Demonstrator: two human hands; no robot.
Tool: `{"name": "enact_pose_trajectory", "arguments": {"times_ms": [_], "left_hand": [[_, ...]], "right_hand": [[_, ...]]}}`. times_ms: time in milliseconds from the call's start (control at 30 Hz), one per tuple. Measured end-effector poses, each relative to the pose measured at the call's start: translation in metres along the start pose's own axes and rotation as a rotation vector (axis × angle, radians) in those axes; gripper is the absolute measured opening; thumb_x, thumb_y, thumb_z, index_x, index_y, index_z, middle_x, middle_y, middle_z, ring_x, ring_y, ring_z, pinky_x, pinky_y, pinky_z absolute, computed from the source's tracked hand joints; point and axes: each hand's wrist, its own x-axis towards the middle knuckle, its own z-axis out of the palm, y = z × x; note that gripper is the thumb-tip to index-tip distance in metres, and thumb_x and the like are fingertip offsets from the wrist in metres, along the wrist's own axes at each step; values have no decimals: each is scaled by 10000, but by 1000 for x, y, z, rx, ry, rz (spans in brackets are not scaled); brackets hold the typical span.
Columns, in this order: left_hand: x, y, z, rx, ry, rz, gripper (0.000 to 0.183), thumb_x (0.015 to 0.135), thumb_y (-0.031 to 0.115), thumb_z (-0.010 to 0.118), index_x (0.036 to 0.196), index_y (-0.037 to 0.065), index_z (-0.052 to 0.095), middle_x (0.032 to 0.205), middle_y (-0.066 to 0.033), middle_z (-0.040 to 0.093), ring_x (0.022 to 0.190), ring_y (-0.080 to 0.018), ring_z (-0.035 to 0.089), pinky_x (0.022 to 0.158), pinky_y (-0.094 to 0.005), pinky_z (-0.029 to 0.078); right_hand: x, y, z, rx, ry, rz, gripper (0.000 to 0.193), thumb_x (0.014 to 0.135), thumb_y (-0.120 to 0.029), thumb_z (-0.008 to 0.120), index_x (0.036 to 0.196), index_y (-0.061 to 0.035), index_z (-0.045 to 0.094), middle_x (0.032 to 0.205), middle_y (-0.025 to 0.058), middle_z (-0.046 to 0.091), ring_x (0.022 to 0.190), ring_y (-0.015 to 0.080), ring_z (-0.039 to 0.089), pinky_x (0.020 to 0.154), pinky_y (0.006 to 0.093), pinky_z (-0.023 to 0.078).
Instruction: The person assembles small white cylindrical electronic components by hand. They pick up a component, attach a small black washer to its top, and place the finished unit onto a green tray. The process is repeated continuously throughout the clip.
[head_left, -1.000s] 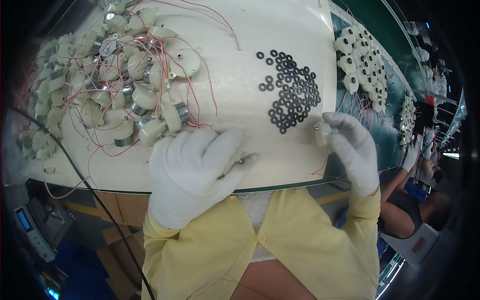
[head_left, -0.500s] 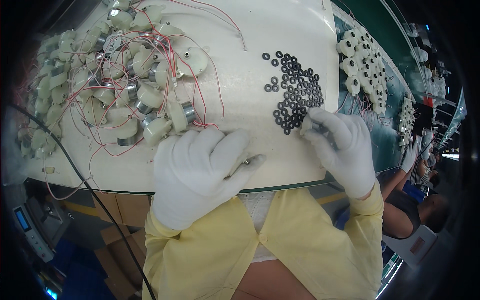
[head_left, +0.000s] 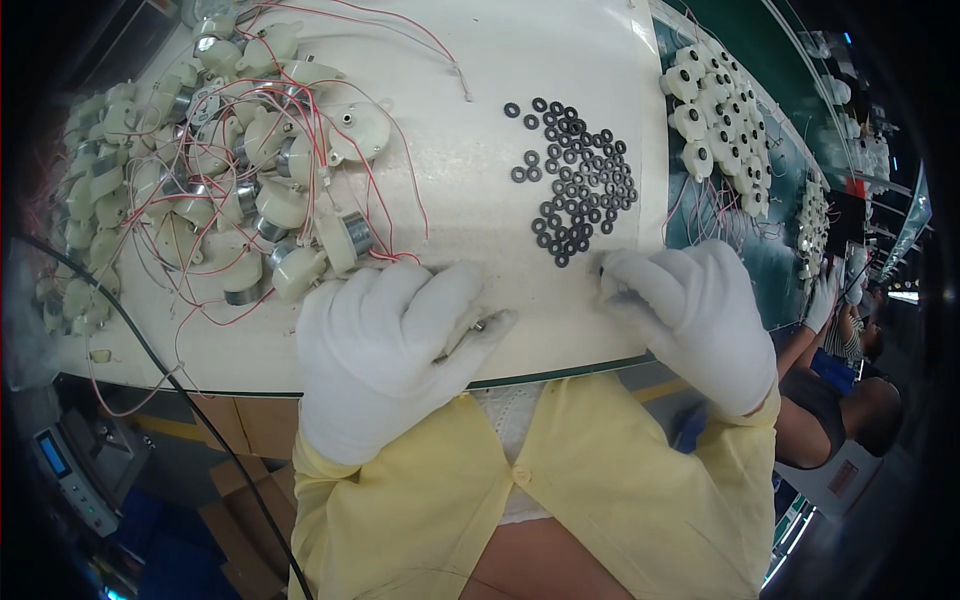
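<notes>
My left hand (head_left: 395, 350), in a white glove, is closed palm-down near the table's front edge. A short metal shaft (head_left: 478, 326) pokes out between its thumb and forefinger. The glove hides the body, which is probably a small motor like those in the pile; red wire lies just behind the knuckles. Right of it, my gloved right hand (head_left: 695, 305) hovers with thumb and fingers pinched. A dark bit of a black ring (head_left: 602, 268) shows at the fingertips. Just beyond that hand lies a loose spread of black rubber-like rings (head_left: 570, 185), flat on the white tabletop (head_left: 470, 180).
A heap of cream-and-silver motors (head_left: 260, 210) with tangled red and white wires covers the left side. More motors bearing black rings (head_left: 720, 130) stand in rows on the green surface at right. A black cable (head_left: 200, 400) crosses at left. Another person (head_left: 820, 400) sits far right.
My right hand has drawn back from the ring spread toward me and slightly right, its fingertips pinched on a ring. The left hand keeps its hold. The whole view has shifted slightly.
</notes>
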Motion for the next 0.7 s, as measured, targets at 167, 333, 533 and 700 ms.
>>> {"name": "enact_pose_trajectory", "arguments": {"times_ms": [167,333,533,700], "left_hand": [[0,0,-1,9,-19,6,320,702,380,859,936,218,713,760,30,534,650,-196,562,583,-360,404],[0,-1,-2,1,-16,18,361,693,359,870,989,218,719,809,38,577,688,-195,578,610,-358,417],[-1,5,-7,-29,-48,-11,378,685,184,852,1036,150,718,866,-21,644,754,-257,616,691,-406,456],[0,4,-8,-31,-97,-17,379,693,165,841,1048,143,714,855,-32,640,750,-264,614,684,-400,458]], "right_hand": [[-5,-3,6,-235,-27,-49,234,904,-219,701,1104,-105,656,768,-7,628,607,187,556,641,350,379],[1,1,5,-118,-66,-39,218,943,-232,688,1109,-94,656,724,8,632,579,208,570,607,345,397],[-11,28,48,17,334,253,191,954,-203,709,1091,-72,689,641,79,659,558,278,641,539,399,465],[-28,38,47,-50,378,324,136,947,-155,704,1061,-81,713,660,81,667,567,281,649,541,398,479]]}}
